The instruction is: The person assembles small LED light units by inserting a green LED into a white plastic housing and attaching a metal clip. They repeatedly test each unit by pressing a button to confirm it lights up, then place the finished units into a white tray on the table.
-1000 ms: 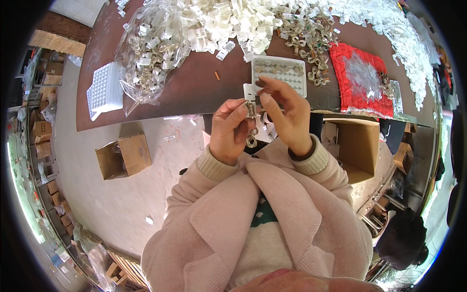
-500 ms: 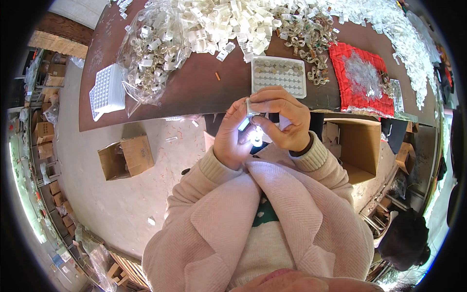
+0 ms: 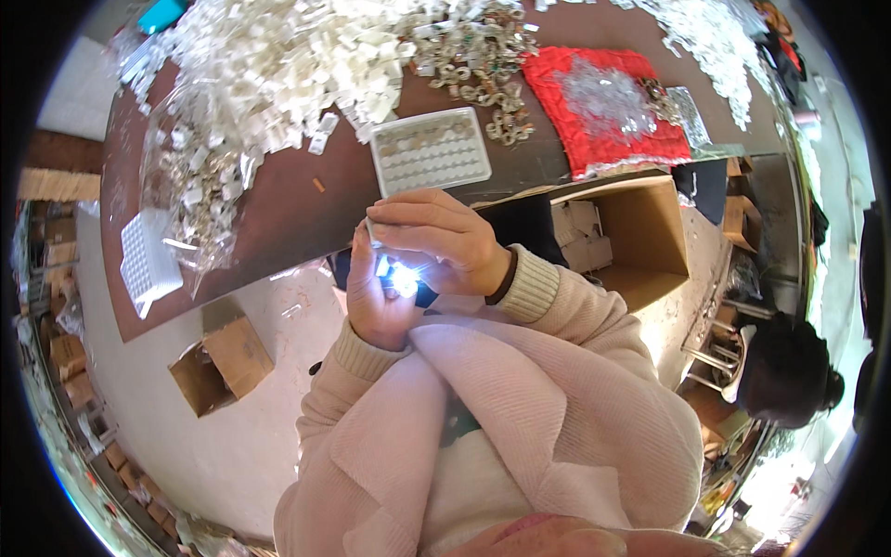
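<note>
My left hand (image 3: 373, 302) and my right hand (image 3: 444, 243) meet in front of my chest, just off the table's near edge. Between their closed fingers is a small white plastic light; only its pale end (image 3: 372, 232) shows by the fingertips. A bright white glow (image 3: 404, 279) shines out below the right fingers and washes out the detail there. Just beyond the hands, a clear tray (image 3: 432, 181) holds rows of round coin-like cells and partly vacant pockets.
Heaped white plastic casings (image 3: 306, 74) cover the brown table's far side. Wired parts (image 3: 506, 116) lie beside a red cloth (image 3: 580, 153) with clear bits. At left are a plastic bag of parts (image 3: 200, 186) and stacked white trays (image 3: 148, 265). Cardboard boxes (image 3: 239, 357) (image 3: 650, 237) stand below.
My view has turned, so the table and hands sit further left and tilted. Both hands still hold the light together; its glow looks brighter, and the right fingers now cover more of the casing.
</note>
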Demonstrator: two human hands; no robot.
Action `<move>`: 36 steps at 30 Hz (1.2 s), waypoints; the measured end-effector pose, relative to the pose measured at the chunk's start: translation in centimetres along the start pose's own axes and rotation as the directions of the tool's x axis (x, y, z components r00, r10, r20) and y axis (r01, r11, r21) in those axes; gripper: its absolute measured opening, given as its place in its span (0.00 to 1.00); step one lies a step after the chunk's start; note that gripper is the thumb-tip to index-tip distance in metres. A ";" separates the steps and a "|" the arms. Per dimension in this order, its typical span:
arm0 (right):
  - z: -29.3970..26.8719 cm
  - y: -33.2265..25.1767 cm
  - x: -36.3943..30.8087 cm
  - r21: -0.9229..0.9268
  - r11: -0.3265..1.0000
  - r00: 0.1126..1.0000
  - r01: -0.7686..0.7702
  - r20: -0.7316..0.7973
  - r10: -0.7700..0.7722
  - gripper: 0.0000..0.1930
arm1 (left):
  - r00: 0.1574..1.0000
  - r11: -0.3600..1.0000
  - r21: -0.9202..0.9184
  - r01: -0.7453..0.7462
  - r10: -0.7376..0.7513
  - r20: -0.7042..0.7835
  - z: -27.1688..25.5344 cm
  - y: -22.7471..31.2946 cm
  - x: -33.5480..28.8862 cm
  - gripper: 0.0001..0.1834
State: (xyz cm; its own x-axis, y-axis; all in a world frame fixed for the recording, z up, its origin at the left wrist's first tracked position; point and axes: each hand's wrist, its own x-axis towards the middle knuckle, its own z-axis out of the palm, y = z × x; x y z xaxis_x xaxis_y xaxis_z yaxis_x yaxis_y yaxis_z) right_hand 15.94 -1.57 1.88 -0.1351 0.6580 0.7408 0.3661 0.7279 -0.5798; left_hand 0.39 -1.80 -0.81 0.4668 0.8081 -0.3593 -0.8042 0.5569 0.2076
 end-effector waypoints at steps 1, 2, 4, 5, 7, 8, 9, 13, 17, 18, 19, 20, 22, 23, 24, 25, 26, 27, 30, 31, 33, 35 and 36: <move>-0.2 0.1 -0.2 -0.010 1.000 1.000 0.003 -0.019 -0.003 0.20 | 0.999 0.996 0.086 -0.025 0.029 -0.045 0.1 -0.4 -0.1 0.13; -1.1 -0.1 -0.8 0.014 0.997 0.996 -0.077 0.050 0.076 0.21 | 0.999 0.995 0.102 -0.008 0.004 0.039 0.2 -0.4 0.3 0.13; -3.3 0.0 -2.0 0.019 0.981 0.973 -0.193 0.135 0.188 0.24 | 0.990 0.892 0.432 -0.131 0.141 0.009 0.4 -0.9 0.6 0.12; -4.4 0.1 -2.6 -0.052 0.963 0.962 -0.263 0.061 0.266 0.23 | 0.999 0.968 0.250 -0.016 0.003 0.050 0.4 -0.4 0.6 0.12; -7.5 1.7 -3.7 -0.366 0.858 0.931 -0.360 -0.200 0.305 0.15 | 0.995 0.960 0.279 -0.001 -0.027 0.098 0.3 -0.5 0.9 0.15; -9.1 2.7 -4.3 -0.434 0.754 0.863 -0.493 -0.351 0.363 0.11 | 0.996 0.951 0.308 -0.035 0.007 0.093 0.3 -0.4 1.0 0.15; -11.2 4.0 -4.7 -0.509 0.680 0.839 -0.527 -0.437 0.324 0.09 | 0.994 0.939 0.336 -0.077 0.045 0.102 0.3 -0.4 1.1 0.15; -16.6 7.9 -6.4 -0.570 0.518 0.767 -0.638 -0.528 0.363 0.07 | 0.996 0.939 0.341 -0.041 0.012 0.087 0.1 -0.6 1.5 0.11; -17.9 10.0 -6.9 -0.663 0.458 0.803 -0.592 -0.438 0.404 0.06 | 1.000 0.949 0.314 -0.012 0.003 0.031 -0.1 -0.7 1.5 0.11; -18.1 10.3 -6.9 -0.692 0.414 0.798 -0.591 -0.425 0.428 0.06 | 0.994 0.948 0.318 -0.017 -0.018 0.107 -0.1 -0.6 1.6 0.11; -18.2 10.5 -7.0 -0.730 0.392 0.815 -0.560 -0.403 0.415 0.06 | 0.995 0.943 0.332 -0.016 -0.017 0.097 -0.2 -0.5 1.5 0.10; -18.1 10.7 -7.0 -0.726 0.379 0.805 -0.574 -0.416 0.422 0.07 | 0.997 0.951 0.310 0.003 -0.029 0.077 -0.2 -0.5 1.5 0.10; -18.1 11.1 -6.9 -0.725 0.342 0.785 -0.598 -0.443 0.434 0.07 | 0.995 0.957 0.290 0.004 -0.034 0.097 -0.2 -0.4 1.4 0.10; -18.1 11.1 -6.8 -0.731 0.336 0.788 -0.594 -0.446 0.424 0.08 | 0.996 0.955 0.297 0.006 -0.033 0.085 -0.1 -0.4 1.4 0.10; -18.1 10.9 -6.7 -0.728 0.347 0.797 -0.591 -0.462 0.388 0.08 | 0.994 0.952 0.306 0.001 -0.035 0.107 0.0 -0.4 1.4 0.10; -18.0 10.6 -6.4 -0.725 0.360 0.804 -0.588 -0.474 0.358 0.07 | 0.990 0.947 0.320 -0.017 -0.030 0.141 0.2 -0.4 1.4 0.09; -17.8 10.1 -6.0 -0.694 0.327 0.761 -0.642 -0.522 0.385 0.07 | 0.996 0.935 0.351 -0.043 0.012 0.088 0.4 -0.5 1.3 0.10; -17.3 9.5 -5.5 -0.643 0.436 0.777 -0.630 -0.516 0.361 0.06 | 0.996 0.943 0.332 -0.034 0.004 0.091 0.6 -0.6 1.2 0.10; -14.2 5.6 -4.1 -0.266 0.628 0.649 -0.732 -0.554 0.521 0.04 | 0.996 0.884 0.465 -0.047 0.004 0.092 1.1 -1.0 0.9 0.15; -12.7 4.1 -3.6 -0.179 0.693 0.677 -0.699 -0.476 0.561 0.05 | 0.990 0.904 0.427 -0.022 -0.039 0.133 1.3 -1.0 1.0 0.14; -8.8 1.4 -2.7 0.044 0.766 0.717 -0.641 -0.321 0.619 0.04 | 0.993 0.922 0.385 -0.036 -0.012 0.120 1.5 -1.4 0.9 0.13; -5.5 -0.2 -1.8 0.120 0.858 0.838 -0.500 -0.185 0.514 0.04 | 0.996 0.932 0.358 -0.053 0.023 0.087 1.6 -1.7 0.7 0.10; -4.8 -1.1 -1.5 0.030 0.864 0.860 -0.503 -0.084 0.504 0.04 | 0.994 0.933 0.354 -0.068 0.031 0.108 1.6 -1.6 0.7 0.11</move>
State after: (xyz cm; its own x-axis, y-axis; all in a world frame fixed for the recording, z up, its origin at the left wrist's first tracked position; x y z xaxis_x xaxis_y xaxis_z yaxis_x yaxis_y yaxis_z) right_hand 20.15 -4.30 3.06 0.1454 0.9163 0.3731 0.3570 0.3032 -0.8835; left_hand 2.61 -1.86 0.11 0.4789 0.8409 -0.2522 -0.6513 0.5329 0.5402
